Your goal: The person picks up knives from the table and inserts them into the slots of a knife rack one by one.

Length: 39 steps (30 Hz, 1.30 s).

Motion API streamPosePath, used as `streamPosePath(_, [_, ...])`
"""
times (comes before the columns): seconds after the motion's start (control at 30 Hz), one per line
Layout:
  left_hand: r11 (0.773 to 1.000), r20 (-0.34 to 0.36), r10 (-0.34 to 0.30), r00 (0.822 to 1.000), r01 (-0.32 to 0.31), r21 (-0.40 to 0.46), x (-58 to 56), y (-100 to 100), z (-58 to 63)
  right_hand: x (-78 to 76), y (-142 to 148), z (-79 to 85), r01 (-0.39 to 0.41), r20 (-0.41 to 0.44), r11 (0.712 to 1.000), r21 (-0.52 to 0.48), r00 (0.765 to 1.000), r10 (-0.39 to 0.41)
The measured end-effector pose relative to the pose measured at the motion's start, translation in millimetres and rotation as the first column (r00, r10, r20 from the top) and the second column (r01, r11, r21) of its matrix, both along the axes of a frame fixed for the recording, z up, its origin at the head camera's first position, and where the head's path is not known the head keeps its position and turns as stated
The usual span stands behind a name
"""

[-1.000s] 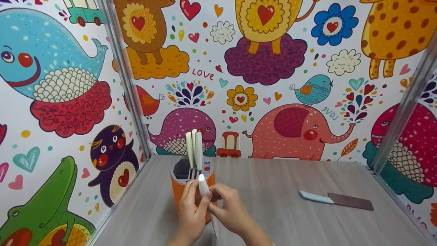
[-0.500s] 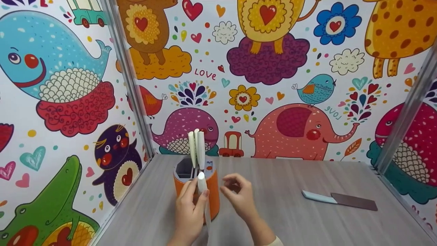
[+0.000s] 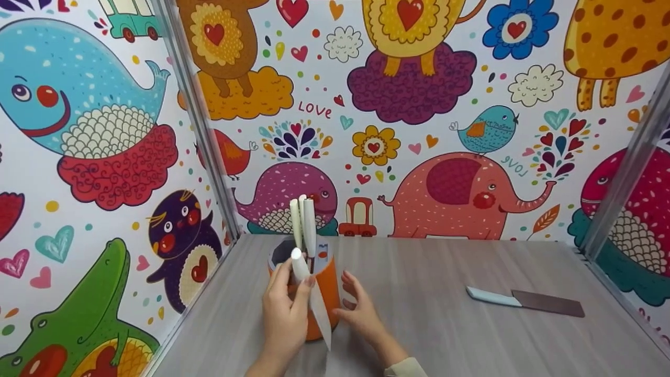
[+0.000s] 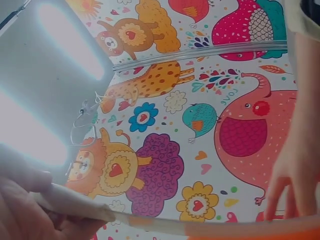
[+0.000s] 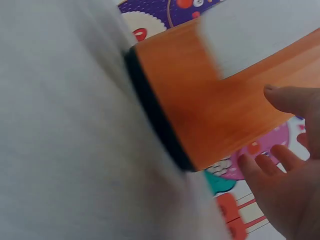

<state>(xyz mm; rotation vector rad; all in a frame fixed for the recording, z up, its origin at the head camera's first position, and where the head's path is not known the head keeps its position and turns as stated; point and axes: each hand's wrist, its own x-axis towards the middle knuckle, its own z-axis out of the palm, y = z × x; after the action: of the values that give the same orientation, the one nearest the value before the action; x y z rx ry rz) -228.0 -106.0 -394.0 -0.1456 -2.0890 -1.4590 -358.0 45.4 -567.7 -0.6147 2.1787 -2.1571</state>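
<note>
My left hand [image 3: 285, 306] pinches a kitchen knife [image 3: 320, 314] by its white handle, thumb on the near side. The pale blade slants down toward me, in front of an orange knife block [image 3: 328, 285]. In the left wrist view the handle [image 4: 75, 202] lies in the fingers. My right hand [image 3: 361, 309] is just right of the block, fingers spread and holding nothing. The right wrist view shows its thumb and fingers [image 5: 287, 157] beside the orange wall, with the blade [image 5: 260, 35] crossing in front. Several white-handled knives [image 3: 303, 225] stand upright in the block.
A cleaver [image 3: 547, 303] with a pale handle lies flat on the grey wood-look table [image 3: 419, 324] at the right. Cartoon-printed walls [image 3: 419, 204] close off the back and both sides. Bright lamps [image 4: 70, 40] show overhead in the left wrist view.
The right hand has let go of the knife, moved right and opened beside the block. The left hand keeps its hold and has tilted the knife, its tip swinging right.
</note>
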Motion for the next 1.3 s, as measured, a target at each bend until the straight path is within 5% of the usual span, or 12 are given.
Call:
streamPosePath(0.27, [0.999,-0.140,0.049,0.989,-0.049,0.000,7.7,-9,22.6,-2.4,-6,-24.3,-0.064,0.094,0.995,0.070,0.994,0.057])
streamPosePath(0.57, [0.998,-0.253,0.057,0.966,-0.049,0.040,20.3,-14,63.9,-4.6,-12,-20.9,-0.040,0.110,0.991,0.128,0.994,0.026])
streamPosePath(0.9, [0.997,-0.413,0.072,0.908,-0.055,0.054,13.6,-9,95.6,-6.4,-8,-19.0,-0.035,0.109,0.987,0.156,0.994,0.018])
streamPosePath(1.3, [0.993,-0.328,0.105,0.939,-0.117,-0.017,-10.8,-4,106.0,-8.9,-12,-18.3,-0.030,0.089,0.987,0.160,0.996,0.016])
